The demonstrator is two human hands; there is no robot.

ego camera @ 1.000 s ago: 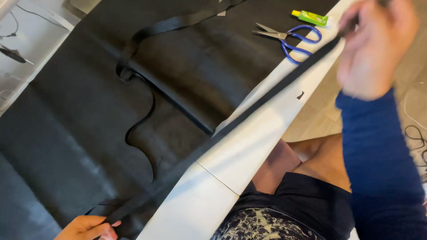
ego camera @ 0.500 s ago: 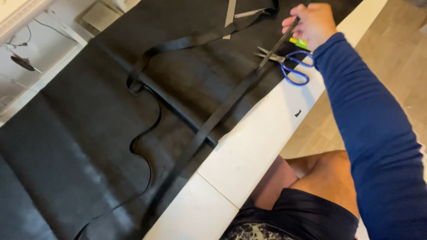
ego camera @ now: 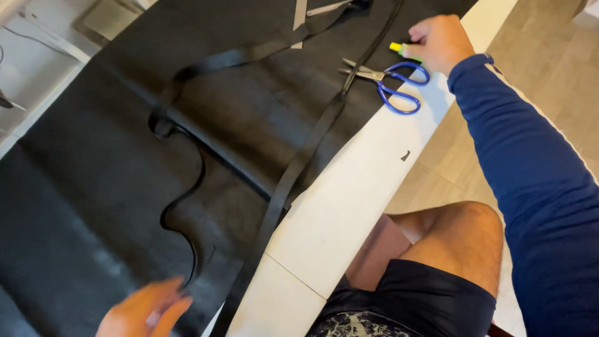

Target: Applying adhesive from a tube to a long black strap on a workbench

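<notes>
My right hand (ego camera: 440,40), in a blue sleeve, reaches to the far right of the table, its fingers curled over a small yellow-green lighter (ego camera: 397,47). Blue-handled scissors (ego camera: 388,87) lie just below that hand. A long black strap (ego camera: 299,165) lies slack on the black fabric (ego camera: 93,206), running diagonally from the top down to the table's near edge. My left hand (ego camera: 146,309) is blurred at the bottom left, fingers spread over the fabric beside a thin black cord (ego camera: 187,193); it holds nothing that I can make out.
The white table edge (ego camera: 349,212) runs diagonally beside my bare knees and dark shorts. A second black strap (ego camera: 231,59) loops across the fabric's upper part. Pale strips (ego camera: 299,15) lie at the top. Wood floor is on the right.
My right hand let the strap go; it now lies slack on the fabric. That hand dropped onto the lighter by the scissors. My left hand, out of view half a second ago, is back at the bottom left.
</notes>
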